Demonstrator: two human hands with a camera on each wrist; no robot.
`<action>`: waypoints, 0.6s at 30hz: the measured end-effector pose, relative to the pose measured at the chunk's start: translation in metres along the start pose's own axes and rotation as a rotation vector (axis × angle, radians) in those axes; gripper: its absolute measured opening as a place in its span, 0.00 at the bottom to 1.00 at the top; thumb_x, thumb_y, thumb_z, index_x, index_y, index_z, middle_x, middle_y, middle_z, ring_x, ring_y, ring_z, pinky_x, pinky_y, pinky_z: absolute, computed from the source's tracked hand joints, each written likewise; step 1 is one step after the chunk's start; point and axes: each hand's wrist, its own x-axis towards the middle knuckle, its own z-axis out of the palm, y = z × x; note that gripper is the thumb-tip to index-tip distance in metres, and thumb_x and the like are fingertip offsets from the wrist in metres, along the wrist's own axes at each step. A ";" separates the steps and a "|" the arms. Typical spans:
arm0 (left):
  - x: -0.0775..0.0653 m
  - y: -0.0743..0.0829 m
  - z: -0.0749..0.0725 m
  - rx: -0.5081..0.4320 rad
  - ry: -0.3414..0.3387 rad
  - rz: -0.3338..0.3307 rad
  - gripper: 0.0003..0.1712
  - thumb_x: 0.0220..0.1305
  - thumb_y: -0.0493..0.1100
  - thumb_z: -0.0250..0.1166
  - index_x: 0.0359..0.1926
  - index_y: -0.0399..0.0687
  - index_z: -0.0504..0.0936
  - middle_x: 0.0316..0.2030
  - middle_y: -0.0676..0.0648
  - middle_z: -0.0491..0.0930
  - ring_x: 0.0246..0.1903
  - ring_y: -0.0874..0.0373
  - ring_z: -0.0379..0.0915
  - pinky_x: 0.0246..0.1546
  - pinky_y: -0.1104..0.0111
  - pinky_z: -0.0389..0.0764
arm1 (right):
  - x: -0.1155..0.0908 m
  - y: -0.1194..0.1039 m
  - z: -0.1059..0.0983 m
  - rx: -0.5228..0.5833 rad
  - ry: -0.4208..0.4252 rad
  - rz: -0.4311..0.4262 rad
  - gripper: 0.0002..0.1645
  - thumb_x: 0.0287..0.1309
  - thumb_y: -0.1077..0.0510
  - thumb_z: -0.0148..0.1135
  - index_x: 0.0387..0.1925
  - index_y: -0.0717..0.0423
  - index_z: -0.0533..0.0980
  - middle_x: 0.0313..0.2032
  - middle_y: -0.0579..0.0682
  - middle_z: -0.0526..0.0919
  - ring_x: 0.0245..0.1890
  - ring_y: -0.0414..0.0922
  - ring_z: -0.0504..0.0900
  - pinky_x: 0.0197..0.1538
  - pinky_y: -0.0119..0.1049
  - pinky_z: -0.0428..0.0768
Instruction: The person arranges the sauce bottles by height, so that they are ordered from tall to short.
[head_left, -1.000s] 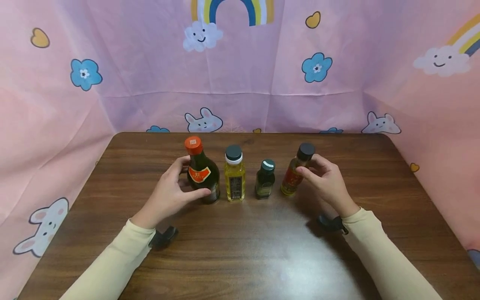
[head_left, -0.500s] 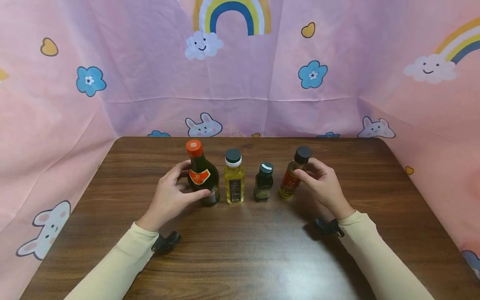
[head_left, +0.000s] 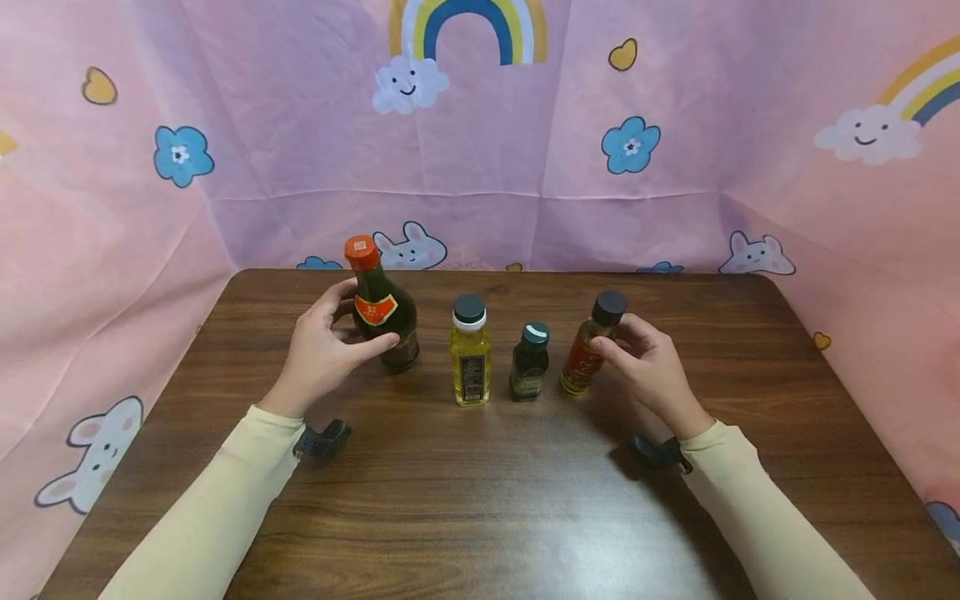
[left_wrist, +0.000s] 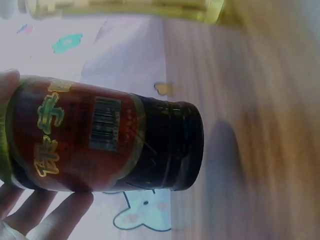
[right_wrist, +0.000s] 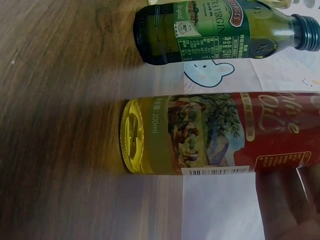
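Observation:
In the head view my left hand (head_left: 318, 354) grips a dark glass bottle with a red cap (head_left: 386, 317) around its body, thumb in front. Its base is off the table, with a shadow apart from it in the left wrist view, where a red barcode label (left_wrist: 75, 127) shows. My right hand (head_left: 656, 367) holds a small olive oil bottle (head_left: 583, 358) with a black cap and red label, leaning slightly; whether its base touches the wood I cannot tell. Between them stand a clear bottle of yellow oil (head_left: 471, 367) and a small dark green olive oil bottle (head_left: 528, 362), both upright.
The brown wooden table (head_left: 480, 500) has rounded far corners. A pink and purple printed cloth (head_left: 480, 150) hangs behind it and along both sides. Black wrist straps (head_left: 322, 437) with devices stick out under both forearms.
My left hand has raised the red-capped bottle and carried it left and away from me, apart from the yellow oil bottle. The right hand and its bottle stay about where they were.

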 end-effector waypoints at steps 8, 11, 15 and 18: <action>0.024 -0.013 -0.006 0.035 -0.025 -0.020 0.48 0.57 0.47 0.81 0.75 0.50 0.67 0.63 0.44 0.75 0.63 0.48 0.73 0.58 0.60 0.81 | 0.001 0.000 0.000 0.013 -0.008 0.008 0.17 0.69 0.65 0.66 0.56 0.66 0.79 0.50 0.38 0.83 0.55 0.33 0.82 0.59 0.25 0.77; 0.030 -0.018 -0.005 0.051 -0.041 -0.031 0.49 0.57 0.49 0.81 0.76 0.49 0.66 0.65 0.43 0.74 0.65 0.47 0.71 0.60 0.51 0.79 | 0.000 0.000 -0.001 0.019 -0.009 0.012 0.17 0.69 0.65 0.66 0.57 0.66 0.79 0.50 0.37 0.83 0.55 0.33 0.82 0.59 0.25 0.77; 0.035 -0.025 -0.003 0.038 -0.041 -0.050 0.50 0.57 0.50 0.81 0.76 0.49 0.66 0.66 0.44 0.73 0.66 0.48 0.70 0.61 0.49 0.78 | 0.000 0.001 -0.001 0.028 -0.009 0.010 0.17 0.69 0.65 0.66 0.57 0.67 0.79 0.50 0.36 0.84 0.55 0.33 0.82 0.58 0.25 0.78; 0.038 -0.029 0.000 0.023 -0.031 -0.056 0.49 0.56 0.50 0.81 0.75 0.50 0.67 0.65 0.45 0.74 0.65 0.49 0.71 0.62 0.50 0.78 | -0.001 0.001 0.000 0.034 -0.007 0.008 0.18 0.69 0.65 0.66 0.57 0.67 0.79 0.50 0.37 0.84 0.55 0.33 0.82 0.58 0.25 0.78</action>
